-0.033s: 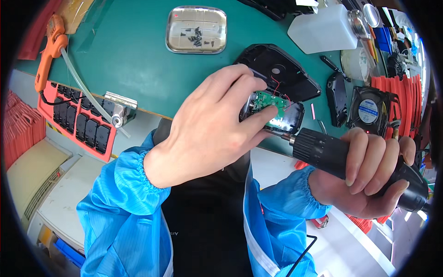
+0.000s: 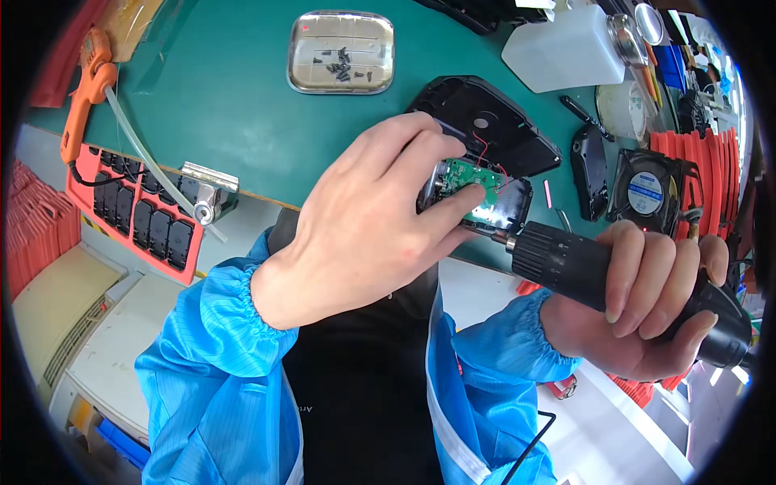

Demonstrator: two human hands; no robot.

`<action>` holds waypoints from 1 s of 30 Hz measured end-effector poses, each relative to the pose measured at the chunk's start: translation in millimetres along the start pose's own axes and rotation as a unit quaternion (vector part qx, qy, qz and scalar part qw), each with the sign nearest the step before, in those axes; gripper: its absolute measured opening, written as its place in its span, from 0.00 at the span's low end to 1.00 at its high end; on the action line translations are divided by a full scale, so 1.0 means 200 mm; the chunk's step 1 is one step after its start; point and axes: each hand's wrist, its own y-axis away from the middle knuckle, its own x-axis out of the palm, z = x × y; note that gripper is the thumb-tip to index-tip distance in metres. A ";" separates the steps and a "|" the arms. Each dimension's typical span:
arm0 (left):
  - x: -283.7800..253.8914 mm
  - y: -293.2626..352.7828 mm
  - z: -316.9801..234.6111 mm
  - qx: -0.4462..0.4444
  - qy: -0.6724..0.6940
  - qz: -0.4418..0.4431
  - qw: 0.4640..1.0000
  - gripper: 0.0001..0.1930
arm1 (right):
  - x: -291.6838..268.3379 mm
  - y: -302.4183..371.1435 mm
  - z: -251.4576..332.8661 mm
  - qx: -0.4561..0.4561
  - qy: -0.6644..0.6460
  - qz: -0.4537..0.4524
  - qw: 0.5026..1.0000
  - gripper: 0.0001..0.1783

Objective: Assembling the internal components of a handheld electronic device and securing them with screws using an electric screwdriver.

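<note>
My left hand (image 2: 356, 218) grips a small black device housing (image 2: 516, 212) at the table's near edge, thumb lying over its green circuit board (image 2: 462, 175). Thin red wires (image 2: 483, 149) run from the board toward a black cover (image 2: 517, 133) that lies behind it. Wrapped in the fingers of my right hand (image 2: 634, 279) is a black electric screwdriver (image 2: 558, 260), held almost level. Its bit points left at the near side of the housing, below my left thumb. The tip is hidden there, so I cannot tell whether it touches a screw.
A metal tray (image 2: 295, 52) of loose black screws (image 2: 343, 69) sits at the back. An orange glue gun (image 2: 97, 73) lies far left, above a red tray (image 2: 191, 263) of black parts. At right are a white bottle (image 2: 558, 48), a black fan (image 2: 647, 190) and red trays (image 2: 719, 178).
</note>
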 end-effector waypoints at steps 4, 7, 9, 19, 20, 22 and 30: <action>0.00 0.00 0.00 0.001 -0.025 0.002 1.000 0.23 | -0.03 -0.01 0.02 0.025 0.009 0.019 0.999 0.17; -0.01 0.00 0.00 0.000 -0.025 0.002 1.000 0.23 | -0.04 -0.01 0.02 0.027 0.005 0.026 0.999 0.17; -0.01 -0.01 0.00 0.001 -0.027 0.003 1.000 0.23 | -0.04 -0.01 0.02 0.027 0.004 0.029 0.999 0.18; 0.00 -0.01 0.00 0.003 -0.023 0.000 1.000 0.22 | -0.05 -0.02 0.02 0.014 0.000 0.023 1.000 0.18; -0.01 -0.01 0.00 -0.001 -0.017 0.004 1.000 0.22 | -0.05 -0.02 0.03 0.016 0.004 0.023 1.000 0.18; -0.01 -0.01 0.01 -0.003 -0.015 0.006 1.000 0.22 | -0.05 -0.02 0.04 0.023 0.008 0.023 0.999 0.18; -0.02 -0.02 0.00 -0.011 -0.012 0.018 1.000 0.24 | -0.05 -0.02 0.01 0.036 -0.016 0.035 0.999 0.18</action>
